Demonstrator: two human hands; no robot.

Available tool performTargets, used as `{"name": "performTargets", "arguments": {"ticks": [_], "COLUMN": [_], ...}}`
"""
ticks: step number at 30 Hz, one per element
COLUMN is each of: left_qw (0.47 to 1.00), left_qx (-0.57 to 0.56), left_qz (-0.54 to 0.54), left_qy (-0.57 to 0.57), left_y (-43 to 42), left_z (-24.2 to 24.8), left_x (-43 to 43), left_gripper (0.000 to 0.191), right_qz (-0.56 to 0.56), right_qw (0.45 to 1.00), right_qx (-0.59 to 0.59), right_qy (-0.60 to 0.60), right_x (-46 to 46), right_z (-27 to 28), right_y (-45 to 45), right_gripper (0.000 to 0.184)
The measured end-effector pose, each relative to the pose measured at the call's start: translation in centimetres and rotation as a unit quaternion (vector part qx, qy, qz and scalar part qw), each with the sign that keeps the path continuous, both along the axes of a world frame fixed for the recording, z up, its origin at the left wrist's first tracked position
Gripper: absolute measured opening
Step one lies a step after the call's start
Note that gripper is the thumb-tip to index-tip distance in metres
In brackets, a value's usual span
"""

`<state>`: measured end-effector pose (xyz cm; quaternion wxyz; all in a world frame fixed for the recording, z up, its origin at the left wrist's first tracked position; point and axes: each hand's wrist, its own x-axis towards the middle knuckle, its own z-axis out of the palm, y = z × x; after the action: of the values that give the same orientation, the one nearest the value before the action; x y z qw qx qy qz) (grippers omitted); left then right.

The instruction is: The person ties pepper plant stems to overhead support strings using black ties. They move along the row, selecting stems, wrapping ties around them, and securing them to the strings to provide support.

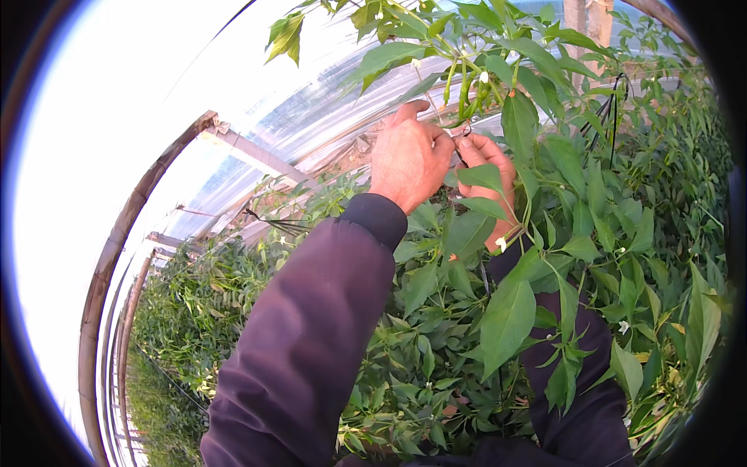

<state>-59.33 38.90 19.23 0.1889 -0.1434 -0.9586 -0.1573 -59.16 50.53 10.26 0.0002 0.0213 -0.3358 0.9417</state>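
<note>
Both hands meet just below a cluster of slim green chili peppers (pixel 465 96) on a leafy pepper plant (pixel 508 327). My left hand (pixel 411 154) shows its back, the index finger bent upward and the other fingers curled inward. Its fingertips touch those of my right hand (pixel 487 169), which pinches a thin dark strand (pixel 462 157) between thumb and forefinger. A small loop of it stands above the fingertips. Whether my left fingers also grip the strand is hidden. Leaves partly cover my right hand and wrist. White flowers (pixel 501 243) hang nearby.
Dense pepper plants (pixel 204 303) fill both sides. Bundles of black twine (pixel 614 117) are tied at the upper right and at mid left (pixel 280 223). A curved bamboo pole (pixel 117 245) and a pale post (pixel 257 154) stand before plastic sheeting (pixel 327 111). Branches overhang the hands.
</note>
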Motion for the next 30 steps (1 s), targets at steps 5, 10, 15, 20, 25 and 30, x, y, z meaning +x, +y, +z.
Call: {"name": "performTargets", "arguments": {"ticks": [5,10,15,20,25,30], "left_qw": [0.994,0.985,0.987,0.976,0.986,0.989], "left_qx": [0.096,0.151,0.158,0.203,0.145,0.119], "left_qz": [-0.039,-0.057,-0.022,-0.038,-0.051,-0.024], "left_qy": [0.039,0.055,0.01,-0.072,-0.059,-0.083], "left_y": [2.6,4.3,5.0,4.3,3.9,3.9], "left_z": [-1.1,-0.9,-0.7,0.0,0.9,1.9], "left_x": [-0.6,-1.9,-1.9,-2.2,-2.0,-1.5], "left_gripper": [0.025,0.019,0.018,0.022,0.025,0.031], "right_qz": [-0.078,-0.105,-0.023,-0.013,0.001,-0.029], "right_qw": [0.996,0.992,0.997,0.997,0.998,0.999], "right_qx": [0.003,-0.043,-0.051,-0.018,-0.027,-0.038], "right_qy": [-0.046,-0.048,-0.052,-0.069,-0.05,0.002], "right_x": [-0.2,-0.6,-1.0,-0.9,-1.3,-1.9], "right_z": [-0.5,-0.5,-0.2,0.0,-0.8,-2.2], "right_y": [0.4,0.8,1.6,1.9,1.9,0.9], "right_gripper": [0.021,0.016,0.014,0.017,0.015,0.019]}}
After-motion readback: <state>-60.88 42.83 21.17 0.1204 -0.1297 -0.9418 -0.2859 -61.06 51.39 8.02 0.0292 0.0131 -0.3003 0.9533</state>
